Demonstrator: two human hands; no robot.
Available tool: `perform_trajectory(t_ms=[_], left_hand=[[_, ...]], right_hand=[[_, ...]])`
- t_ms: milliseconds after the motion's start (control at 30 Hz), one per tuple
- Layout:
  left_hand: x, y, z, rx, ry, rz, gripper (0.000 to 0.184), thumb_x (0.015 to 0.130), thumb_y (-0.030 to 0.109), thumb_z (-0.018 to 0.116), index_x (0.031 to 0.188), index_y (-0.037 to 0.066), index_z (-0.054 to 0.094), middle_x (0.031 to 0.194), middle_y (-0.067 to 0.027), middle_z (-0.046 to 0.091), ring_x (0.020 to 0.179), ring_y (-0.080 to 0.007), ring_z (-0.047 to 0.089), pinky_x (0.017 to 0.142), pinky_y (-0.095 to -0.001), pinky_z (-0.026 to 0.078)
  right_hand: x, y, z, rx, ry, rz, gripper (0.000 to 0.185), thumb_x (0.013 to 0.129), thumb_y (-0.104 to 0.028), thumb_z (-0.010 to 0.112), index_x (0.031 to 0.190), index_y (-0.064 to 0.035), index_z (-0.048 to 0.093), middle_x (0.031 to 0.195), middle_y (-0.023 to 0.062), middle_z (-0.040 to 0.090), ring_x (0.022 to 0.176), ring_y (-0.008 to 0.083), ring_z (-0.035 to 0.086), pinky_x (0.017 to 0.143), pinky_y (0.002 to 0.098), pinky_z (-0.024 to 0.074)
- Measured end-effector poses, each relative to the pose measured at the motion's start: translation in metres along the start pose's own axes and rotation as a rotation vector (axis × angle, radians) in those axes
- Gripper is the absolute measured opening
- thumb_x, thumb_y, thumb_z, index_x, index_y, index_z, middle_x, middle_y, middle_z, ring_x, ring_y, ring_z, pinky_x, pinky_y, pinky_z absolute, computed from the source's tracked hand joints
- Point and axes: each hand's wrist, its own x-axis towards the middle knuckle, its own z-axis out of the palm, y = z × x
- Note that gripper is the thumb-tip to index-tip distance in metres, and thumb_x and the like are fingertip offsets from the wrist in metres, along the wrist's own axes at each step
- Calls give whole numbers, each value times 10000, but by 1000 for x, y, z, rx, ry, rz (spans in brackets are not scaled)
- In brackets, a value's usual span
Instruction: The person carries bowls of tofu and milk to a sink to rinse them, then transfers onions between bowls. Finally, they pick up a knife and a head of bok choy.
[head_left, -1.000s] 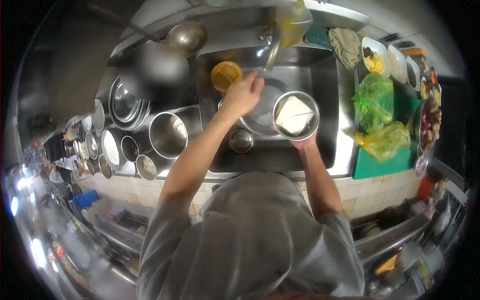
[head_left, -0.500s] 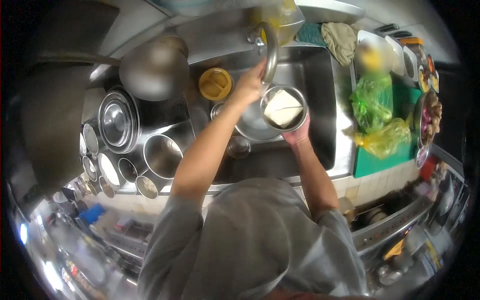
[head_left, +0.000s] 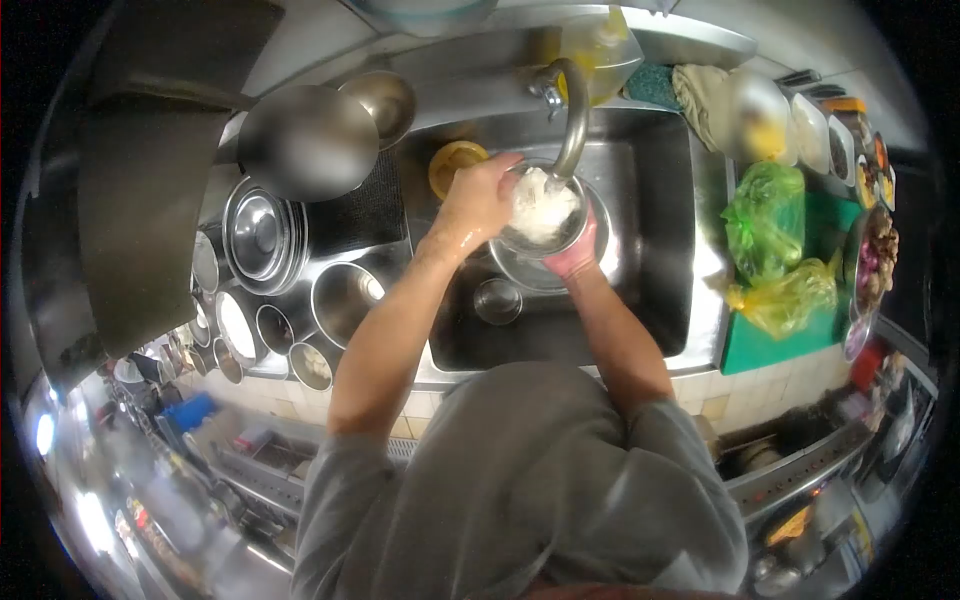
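Under the curved faucet (head_left: 575, 110), a round metal bowl (head_left: 565, 244) is held over the sink (head_left: 655, 190). White, block-like food that looks like tofu (head_left: 540, 210) sits in it, blurred by what looks like running water. My left hand (head_left: 480, 198) grips the bowl's left rim, its fingertips partly hidden. From the lower right, my right hand (head_left: 576, 250) wraps the bowl's side and underside. Below it a larger metal basin (head_left: 600, 265) rests in the sink. A small clear bowl (head_left: 497, 301) stands nearer me, and a yellow container (head_left: 450, 165) is partly behind my left hand.
Left of the sink stand stacked metal bowls (head_left: 262, 235) and several pots, including a large one (head_left: 345, 300). On the right, a green cutting board (head_left: 765, 345) bears a green plastic bag (head_left: 768, 220) and a yellow one (head_left: 795, 300). Cloths (head_left: 700, 95) lie behind.
My left hand has come down from beside the faucet onto the bowl's rim. The bowl now sits under the spout, and the white food looks blurred by water. The view has shifted slightly.
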Motion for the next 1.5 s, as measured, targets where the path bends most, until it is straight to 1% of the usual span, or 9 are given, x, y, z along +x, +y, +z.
perform_trajectory(t_ms=[233, 300, 367, 567, 667, 733, 833, 1133, 1500], left_hand=[[20, 39, 22, 79, -170, -82, 343, 910, 136, 627, 1235, 26, 636, 1035, -237, 702, 1038, -381, 682, 919, -399, 533], [15, 34, 59, -77, 246, 247, 373, 935, 160, 609, 1293, 56, 607, 1218, -238, 651, 1151, -412, 627, 1002, -446, 492], [10, 38, 87, 126, 273, 287, 404, 962, 186, 593, 1344, 58, 571, 1371, -249, 562, 1260, -469, 537, 1103, -507, 403], [21, 86, 156, -295, 91, 89, 632, 1066, 460, 328, 1411, -46, 484, 1442, -271, 498, 1410, -501, 344, 1203, -578, 165], [35, 103, 163, -805, -60, -57, 669, 1077, 515, 286, 1424, -21, 485, 1423, -211, 542, 1391, -388, 419, 1197, -494, 219], [37, 119, 161, -1360, -139, -392, 644, 1078, 531, 308, 1412, 22, 518, 1405, -129, 576, 1336, -270, 486, 1159, -411, 293], [42, 115, 178, -1752, -178, -416, 587, 1070, 532, 358, 1356, 65, 572, 1340, -61, 622, 1258, -208, 540, 1103, -377, 360], [37, 108, 198, -2079, -158, -440, 388, 1004, 400, 447, 1156, 119, 668, 1133, -36, 707, 1101, -216, 638, 1013, -392, 454], [16, 117, 174, -1910, -104, -409, 449, 1049, 390, 362, 1267, 76, 597, 1256, -69, 657, 1200, -225, 584, 1069, -379, 405]], right_hand=[[-17, -17, 8, 105, -36, 28, 765, 955, -681, 384, 1412, -85, 532, 1392, 131, 582, 1281, 342, 548, 1110, 511, 405], [-20, -30, 15, 78, 50, -52, 765, 957, -675, 377, 1407, -78, 534, 1392, 129, 583, 1288, 336, 543, 1117, 506, 396], [-28, -50, 16, -48, 57, -279, 739, 958, -644, 391, 1402, -72, 537, 1386, 119, 590, 1288, 322, 547, 1128, 484, 385], [-55, -116, 16, -175, 191, -556, 672, 969, -552, 474, 1397, -35, 513, 1373, 144, 591, 1270, 314, 557, 1132, 469, 394], [-62, -156, 6, -620, 214, -784, 560, 993, -366, 558, 1430, -24, 484, 1352, 148, 595, 1216, 288, 593, 1059, 434, 465], [-77, -169, 31, -903, 241, -881, 614, 968, -265, 628, 1481, 4, 425, 1402, 160, 546, 1233, 269, 567, 1063, 411, 445], [-85, -182, 49, -1134, 243, -936, 675, 923, -217, 704, 1493, 7, 419, 1462, 177, 493, 1301, 267, 505, 1096, 377, 398], [-97, -177, 81, -1525, 262, -1011, 723, 799, -200, 845, 1415, 2, 522, 1417, 181, 486, 1305, 278, 495, 1108, 378, 383], [-108, -157, 91, -1663, 293, -1075, 656, 840, -233, 800, 1394, 0, 537, 1389, 185, 509, 1273, 291, 522, 1077, 395, 414]])
